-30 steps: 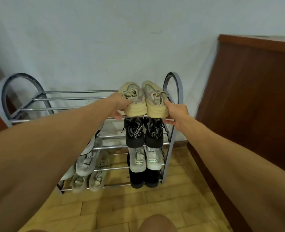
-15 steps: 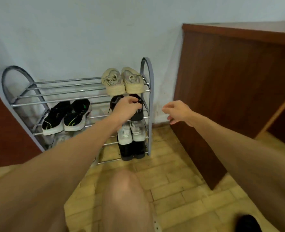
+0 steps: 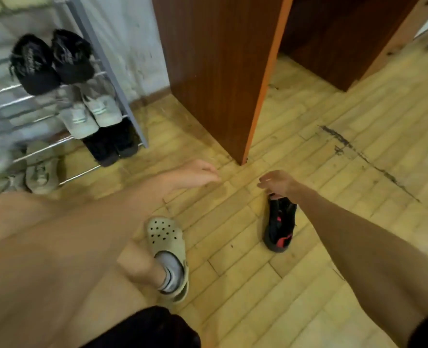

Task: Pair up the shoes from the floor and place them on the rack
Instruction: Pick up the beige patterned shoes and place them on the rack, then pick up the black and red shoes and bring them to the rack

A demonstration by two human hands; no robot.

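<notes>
A black shoe with red marks (image 3: 280, 223) lies on the wooden floor, right of centre. My right hand (image 3: 279, 183) hovers just above its far end with loosely curled fingers, holding nothing. My left hand (image 3: 195, 173) hangs over bare floor to the left, fingers relaxed and empty. The metal shoe rack (image 3: 107, 71) stands at the upper left. Its right column holds a black pair (image 3: 52, 61), a pale grey pair (image 3: 90, 113) and a dark pair (image 3: 112, 144). More pale shoes (image 3: 41, 174) sit low on its left side.
A dark brown wooden cabinet (image 3: 215, 71) stands just right of the rack, its corner reaching the floor near my hands. My own foot in a beige clog (image 3: 169, 249) stands on the floor below my left hand. A dark scuff line (image 3: 358, 151) crosses the floor at right.
Both hands let go of the beige pair on the rack's top shelf and dropped toward the floor. My view swung down and right, bringing the black and red shoe into sight.
</notes>
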